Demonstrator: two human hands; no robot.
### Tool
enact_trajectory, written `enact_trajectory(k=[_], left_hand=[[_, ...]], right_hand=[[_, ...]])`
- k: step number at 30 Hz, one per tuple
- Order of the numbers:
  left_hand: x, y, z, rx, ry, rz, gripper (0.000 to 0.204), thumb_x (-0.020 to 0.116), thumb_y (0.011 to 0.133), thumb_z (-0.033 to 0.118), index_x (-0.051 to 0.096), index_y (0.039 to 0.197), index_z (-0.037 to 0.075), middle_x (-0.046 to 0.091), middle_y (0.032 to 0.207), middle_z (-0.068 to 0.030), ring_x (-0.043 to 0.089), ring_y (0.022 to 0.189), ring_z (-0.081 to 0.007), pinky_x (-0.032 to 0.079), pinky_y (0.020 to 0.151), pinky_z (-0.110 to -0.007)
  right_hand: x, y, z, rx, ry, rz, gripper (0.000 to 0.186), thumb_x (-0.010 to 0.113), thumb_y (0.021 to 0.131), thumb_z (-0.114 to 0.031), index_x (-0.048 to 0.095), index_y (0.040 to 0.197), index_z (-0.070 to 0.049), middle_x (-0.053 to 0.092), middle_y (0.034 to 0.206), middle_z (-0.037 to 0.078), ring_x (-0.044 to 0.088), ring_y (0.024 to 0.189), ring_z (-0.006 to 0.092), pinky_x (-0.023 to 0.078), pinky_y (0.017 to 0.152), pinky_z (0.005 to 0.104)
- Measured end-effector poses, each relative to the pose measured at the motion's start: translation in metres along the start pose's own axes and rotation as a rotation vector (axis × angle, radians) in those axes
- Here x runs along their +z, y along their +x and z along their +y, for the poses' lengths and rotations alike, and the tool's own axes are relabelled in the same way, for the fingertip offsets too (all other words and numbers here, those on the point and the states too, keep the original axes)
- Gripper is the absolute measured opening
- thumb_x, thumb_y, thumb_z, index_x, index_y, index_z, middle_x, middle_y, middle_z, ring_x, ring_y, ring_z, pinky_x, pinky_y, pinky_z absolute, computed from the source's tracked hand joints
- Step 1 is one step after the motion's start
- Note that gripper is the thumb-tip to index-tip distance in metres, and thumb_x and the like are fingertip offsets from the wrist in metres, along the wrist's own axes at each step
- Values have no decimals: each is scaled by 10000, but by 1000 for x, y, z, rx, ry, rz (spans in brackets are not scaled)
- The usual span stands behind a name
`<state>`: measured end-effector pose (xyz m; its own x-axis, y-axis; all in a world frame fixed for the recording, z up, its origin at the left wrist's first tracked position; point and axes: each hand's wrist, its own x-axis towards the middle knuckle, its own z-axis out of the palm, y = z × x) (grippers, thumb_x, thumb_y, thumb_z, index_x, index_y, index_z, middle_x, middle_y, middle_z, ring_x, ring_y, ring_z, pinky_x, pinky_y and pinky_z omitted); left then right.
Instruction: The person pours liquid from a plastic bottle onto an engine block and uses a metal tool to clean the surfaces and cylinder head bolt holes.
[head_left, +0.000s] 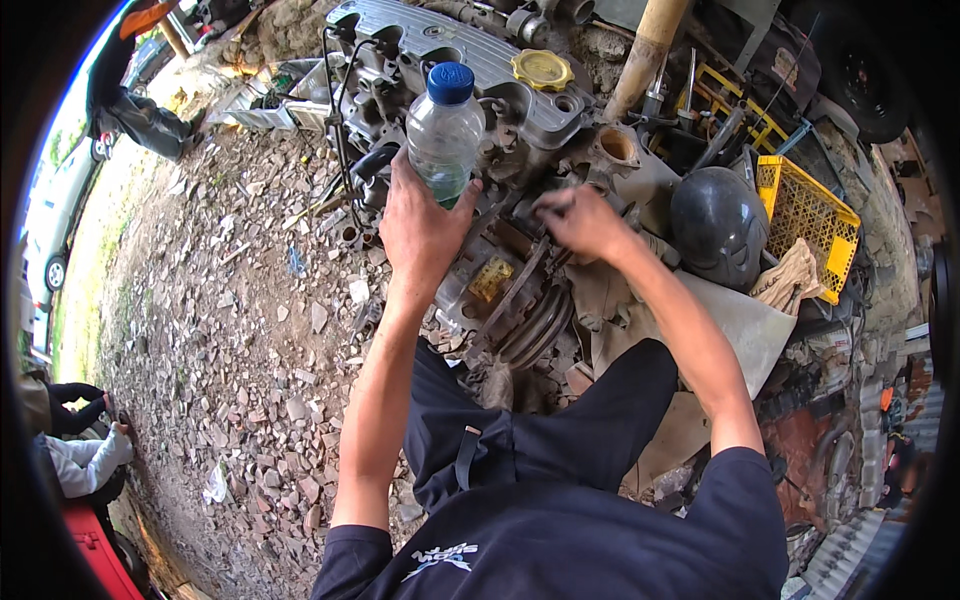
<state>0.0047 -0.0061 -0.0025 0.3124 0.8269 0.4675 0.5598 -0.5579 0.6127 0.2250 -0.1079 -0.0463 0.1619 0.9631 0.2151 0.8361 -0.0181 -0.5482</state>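
Note:
My left hand is wrapped round a clear plastic bottle with a blue cap, held upright in front of the engine. Some greenish liquid shows low in the bottle. To the right, my right hand is over the engine's near side, its fingers curled and slightly blurred. Something dark shows at those fingertips, too indistinct to name. A yellow round cap sits on top of the engine. Below my right hand are the pulleys and belts, with a yellowish part beside them.
Right of the engine lie a dark helmet, a yellow plastic crate and a crumpled tan glove or cloth. A post rises behind. Broken stone covers the ground at left. Other people are at the left edge.

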Motion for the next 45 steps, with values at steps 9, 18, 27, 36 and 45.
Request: enact_trajectory(k=[9, 18, 27, 36, 45], left_hand=[[1, -2, 6, 11, -16, 0, 803, 823, 792, 373, 404, 1362, -9, 632, 1198, -242, 642, 1081, -412, 534, 859, -491], [-2, -1, 2, 7, -30, -9, 812, 814, 801, 360, 393, 1389, -10, 633, 1194, -251, 640, 1086, -415, 530, 867, -494], [0, -2, 0, 11, -21, -10, 832, 812, 799, 369, 393, 1400, -26, 632, 1202, -266, 637, 1103, -414, 532, 885, -485], [-2, 0, 1, 14, -50, -10, 820, 820, 793, 351, 397, 1396, -10, 618, 1238, -248, 637, 1105, -412, 537, 879, -486], [-3, 1, -2, 5, -74, -26, 852, 831, 782, 347, 370, 1414, 11, 620, 1227, -241, 633, 1115, -409, 540, 874, -490]], right_hand=[[3, 4, 16, -45, -215, 99, 231, 635, 895, -217, 763, 1040, -92, 709, 892, 234, 696, 877, 392, 551, 849, 443], [0, -9, -16, 37, 70, 15, 191, 634, 898, -221, 756, 976, -97, 716, 879, 222, 697, 880, 381, 551, 830, 453], [9, -6, -4, -5, -4, 148, 186, 635, 905, -214, 755, 983, -96, 706, 847, 219, 690, 839, 391, 553, 801, 461], [-3, 1, 9, 93, -110, 236, 196, 662, 891, -233, 740, 990, -83, 705, 830, 212, 695, 819, 392, 552, 752, 466], [-15, -10, -13, 137, -197, 308, 280, 768, 852, -365, 760, 994, -123, 719, 824, 183, 702, 764, 374, 546, 716, 440]])
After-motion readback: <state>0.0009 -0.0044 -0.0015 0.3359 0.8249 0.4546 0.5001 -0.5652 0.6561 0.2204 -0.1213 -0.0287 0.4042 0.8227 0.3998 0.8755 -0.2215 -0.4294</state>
